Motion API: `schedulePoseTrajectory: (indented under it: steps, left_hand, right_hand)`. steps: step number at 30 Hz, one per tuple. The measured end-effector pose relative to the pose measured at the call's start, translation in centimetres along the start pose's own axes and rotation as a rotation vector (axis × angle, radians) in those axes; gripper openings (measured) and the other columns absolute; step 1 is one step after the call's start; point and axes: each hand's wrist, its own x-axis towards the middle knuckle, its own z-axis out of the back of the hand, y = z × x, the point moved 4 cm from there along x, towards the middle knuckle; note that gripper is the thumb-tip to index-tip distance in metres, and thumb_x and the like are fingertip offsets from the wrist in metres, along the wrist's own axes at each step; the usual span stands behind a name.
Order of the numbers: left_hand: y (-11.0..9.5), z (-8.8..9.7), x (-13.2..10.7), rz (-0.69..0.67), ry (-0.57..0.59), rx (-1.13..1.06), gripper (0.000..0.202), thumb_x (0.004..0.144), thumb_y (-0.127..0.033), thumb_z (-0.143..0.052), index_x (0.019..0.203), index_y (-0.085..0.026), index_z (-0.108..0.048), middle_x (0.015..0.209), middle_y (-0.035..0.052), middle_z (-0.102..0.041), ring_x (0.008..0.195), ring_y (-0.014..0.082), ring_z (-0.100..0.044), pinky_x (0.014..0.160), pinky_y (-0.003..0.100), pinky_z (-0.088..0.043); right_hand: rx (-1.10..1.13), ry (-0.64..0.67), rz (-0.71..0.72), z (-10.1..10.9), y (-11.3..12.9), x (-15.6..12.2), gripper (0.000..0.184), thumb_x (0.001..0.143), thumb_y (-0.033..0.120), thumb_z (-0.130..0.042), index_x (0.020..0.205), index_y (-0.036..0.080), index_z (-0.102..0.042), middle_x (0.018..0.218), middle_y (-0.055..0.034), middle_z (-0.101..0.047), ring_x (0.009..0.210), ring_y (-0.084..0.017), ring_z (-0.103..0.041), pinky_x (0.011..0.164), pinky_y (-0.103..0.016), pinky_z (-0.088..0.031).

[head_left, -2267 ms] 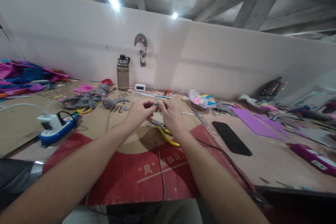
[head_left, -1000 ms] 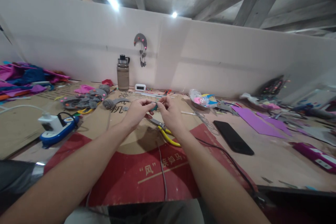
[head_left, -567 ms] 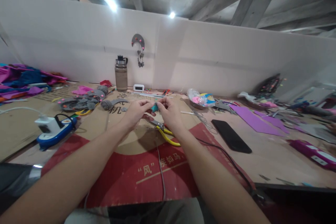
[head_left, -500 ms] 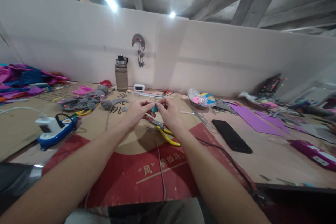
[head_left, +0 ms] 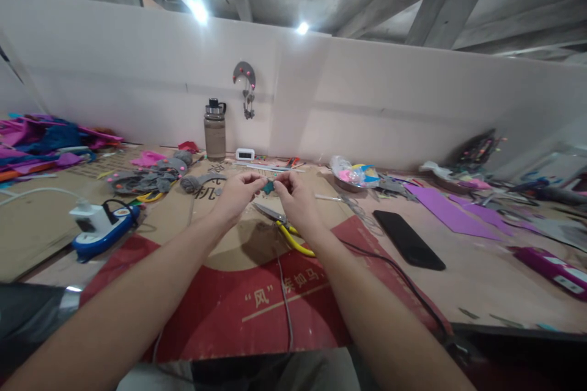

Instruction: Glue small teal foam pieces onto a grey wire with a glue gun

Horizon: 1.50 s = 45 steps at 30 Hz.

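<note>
Between my fingertips is a small teal piece point(head_left: 269, 186), perhaps felt; its exact shape is too small to make out. My left hand point(head_left: 238, 194) pinches its left side with thumb and forefinger. On the other side, my right hand point(head_left: 294, 197) grips it the same way. Just below the hands lie scissors with yellow handles point(head_left: 290, 241), blades pointing up and left, partly covered by my right wrist. Under them is a cardboard sheet point(head_left: 229, 250) with a red printed front part.
A blue power strip point(head_left: 105, 235) with a white plug stands left. To the right lie a black phone point(head_left: 408, 239), purple sheets point(head_left: 452, 215) and a magenta power strip point(head_left: 550, 269). A bottle point(head_left: 215, 131) and a small clock point(head_left: 244, 154) stand behind. A dark cable crosses the cardboard's right side.
The teal piece now shows more openly between my fingertips, and my hands have parted slightly. More of the scissors' blades is visible. The view has shifted a little.
</note>
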Motion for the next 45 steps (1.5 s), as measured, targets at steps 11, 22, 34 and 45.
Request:
schedulePoseTrajectory:
  steps: [11, 22, 34, 45]
  left_hand:
    - [0.4, -0.6, -0.3, 0.115, 0.092, -0.199, 0.018, 0.067, -0.030, -0.066, 0.071, -0.013, -0.061, 0.060, -0.0009, -0.054, 0.053, 0.0074, -0.050, 0.050, 0.020, -0.039]
    - [0.9, -0.9, 0.0, 0.169, 0.204, -0.305, 0.025, 0.065, -0.033, -0.071, 0.078, -0.012, -0.065, 0.066, 0.0028, -0.060, 0.059, 0.0088, -0.056, 0.059, 0.022, -0.049]
    - [0.9, -0.8, -0.1, 0.165, 0.172, -0.274, 0.029, 0.062, -0.033, -0.073, 0.080, -0.010, -0.067, 0.069, 0.0053, -0.064, 0.060, 0.0100, -0.058, 0.061, 0.025, -0.049]
    - [0.5, -0.8, -0.3, 0.096, 0.143, -0.206, 0.029, 0.063, -0.030, -0.071, 0.084, -0.010, -0.068, 0.073, 0.0051, -0.065, 0.059, 0.0097, -0.057, 0.063, 0.027, -0.050]
  right_hand:
    - [-0.070, -0.062, 0.001, 0.3, 0.5, -0.1, 0.010, 0.079, 0.027, -0.045, 0.079, 0.019, -0.052, 0.068, -0.0007, -0.054, 0.064, -0.014, -0.049, 0.060, -0.026, -0.038]
    - [-0.072, -0.088, -0.025, 0.8, -0.1, 0.3, 0.009, 0.078, 0.026, -0.046, 0.078, 0.019, -0.050, 0.067, 0.0002, -0.053, 0.064, -0.013, -0.048, 0.061, -0.026, -0.038]
    - [-0.138, -0.089, 0.079, 0.8, 0.8, -0.3, 0.011, 0.081, 0.027, -0.046, 0.082, 0.019, -0.053, 0.081, -0.0042, -0.057, 0.076, -0.016, -0.051, 0.068, -0.028, -0.040]
    - [-0.125, -0.057, 0.138, 0.7, 1.2, -0.4, 0.013, 0.081, 0.025, -0.049, 0.083, 0.018, -0.059, 0.085, -0.0054, -0.057, 0.081, -0.016, -0.052, 0.071, -0.029, -0.042]
